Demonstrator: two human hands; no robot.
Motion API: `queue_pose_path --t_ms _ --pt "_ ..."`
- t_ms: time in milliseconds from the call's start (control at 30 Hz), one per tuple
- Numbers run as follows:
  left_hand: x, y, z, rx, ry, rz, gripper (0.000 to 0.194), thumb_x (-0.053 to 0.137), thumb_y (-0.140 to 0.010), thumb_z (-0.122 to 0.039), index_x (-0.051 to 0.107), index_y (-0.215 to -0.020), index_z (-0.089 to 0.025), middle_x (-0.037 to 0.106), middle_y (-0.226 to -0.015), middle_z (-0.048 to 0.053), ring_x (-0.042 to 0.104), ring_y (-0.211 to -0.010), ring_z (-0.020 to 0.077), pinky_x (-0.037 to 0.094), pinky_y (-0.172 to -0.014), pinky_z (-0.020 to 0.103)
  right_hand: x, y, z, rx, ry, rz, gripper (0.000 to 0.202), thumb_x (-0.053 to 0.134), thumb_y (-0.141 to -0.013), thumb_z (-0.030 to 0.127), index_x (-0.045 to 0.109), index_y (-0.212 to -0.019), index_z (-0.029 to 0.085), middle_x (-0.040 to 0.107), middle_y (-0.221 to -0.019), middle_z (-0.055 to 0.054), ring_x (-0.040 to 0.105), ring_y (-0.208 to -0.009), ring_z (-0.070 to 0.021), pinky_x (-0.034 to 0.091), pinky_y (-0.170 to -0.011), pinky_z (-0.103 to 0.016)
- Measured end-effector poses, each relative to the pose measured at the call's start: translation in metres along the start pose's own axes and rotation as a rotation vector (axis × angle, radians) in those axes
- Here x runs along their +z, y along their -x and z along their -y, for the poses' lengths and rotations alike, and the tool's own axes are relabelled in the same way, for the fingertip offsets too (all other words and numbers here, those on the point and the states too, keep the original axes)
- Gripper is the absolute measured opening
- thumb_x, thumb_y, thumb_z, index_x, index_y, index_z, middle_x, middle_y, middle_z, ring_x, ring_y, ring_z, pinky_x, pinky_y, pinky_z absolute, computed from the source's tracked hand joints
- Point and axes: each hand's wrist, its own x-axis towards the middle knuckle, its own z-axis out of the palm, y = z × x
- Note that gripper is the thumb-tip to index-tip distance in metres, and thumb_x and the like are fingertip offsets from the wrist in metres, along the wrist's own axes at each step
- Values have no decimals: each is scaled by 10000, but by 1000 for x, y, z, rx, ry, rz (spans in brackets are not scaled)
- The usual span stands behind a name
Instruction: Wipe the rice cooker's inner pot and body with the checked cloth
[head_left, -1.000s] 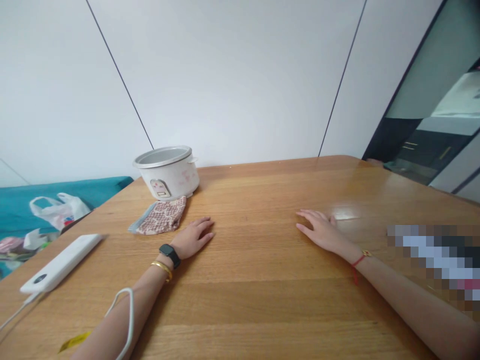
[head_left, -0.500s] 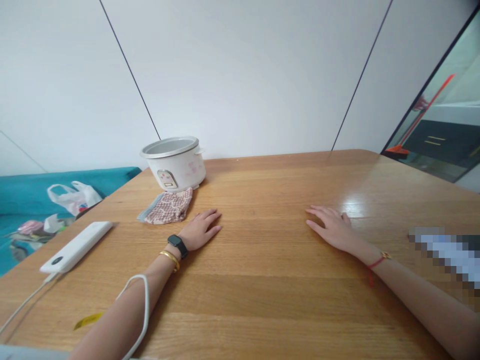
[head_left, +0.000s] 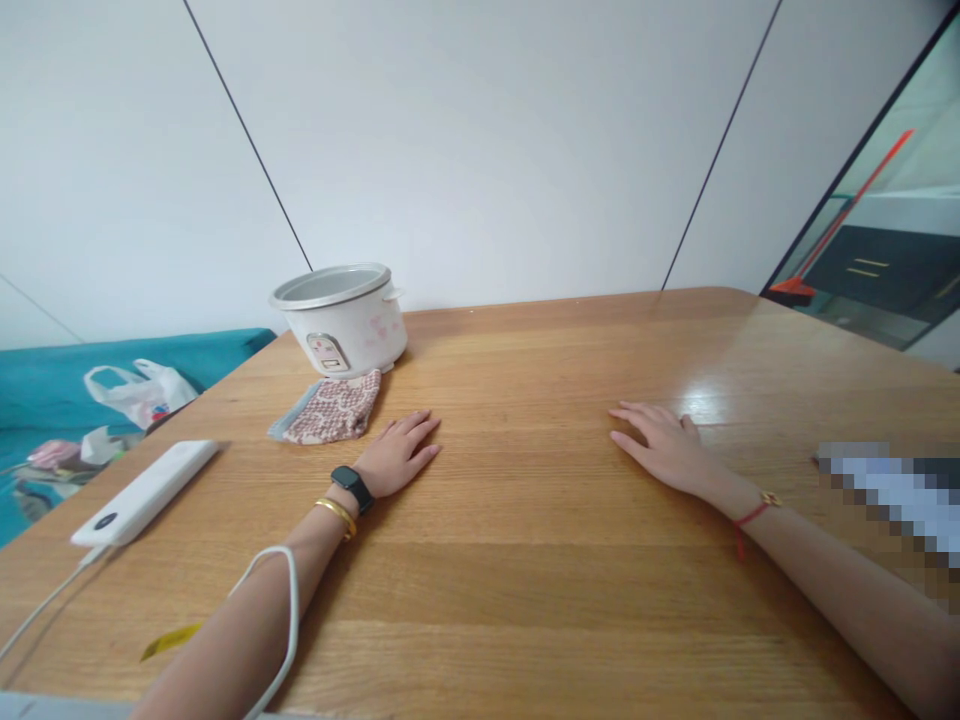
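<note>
View shifts slightly, nothing on counter (head_left: 525, 500) moves | cloth (head_left: 334, 410) by cooker (head_left: 356, 335), just left of and beyond left hand (head_left: 394, 460), long axis roughly sideways | right hand (head_left: 664, 450) well apart | both grips empty, fingers apart

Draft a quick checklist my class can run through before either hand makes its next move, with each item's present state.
1. Left hand empty: ok.
2. Right hand empty: ok.
3. Rice cooker upright on the table: ok.
4. Rice cooker covered: not ok; its top is open.
5. Patterned cloth apart from the rice cooker: cannot tell; it lies right by the base.
6. White cord clear of the left forearm: cannot tell; it crosses over in view, contact unclear.
</note>
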Motion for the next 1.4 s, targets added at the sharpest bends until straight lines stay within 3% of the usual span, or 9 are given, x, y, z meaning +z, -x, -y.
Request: queue_pose_path --t_ms 567,1400 --pt "-1 0 -4 -24 -12 14 603 286 -998 -500 385 -1510 -198 327 -1601 100 293 -1482 259 235 -1210 505 -3 0 1 -13 25 8 520 325 -957 571 545 -1331 284 470 -1480 -69 400 -1368 -334 279 -1058 -728" --pt "3 -2 0 2 -29 -34 606 291 -988 -517 416 -1482 -189 377 -1574 108 345 -1456 259 282 -1197 477 -10 1 7 -3 19 22 487 355 -968 540 545 -1347 301 470 -1479 -68 396 -1365 -339 291 -1071 -689"
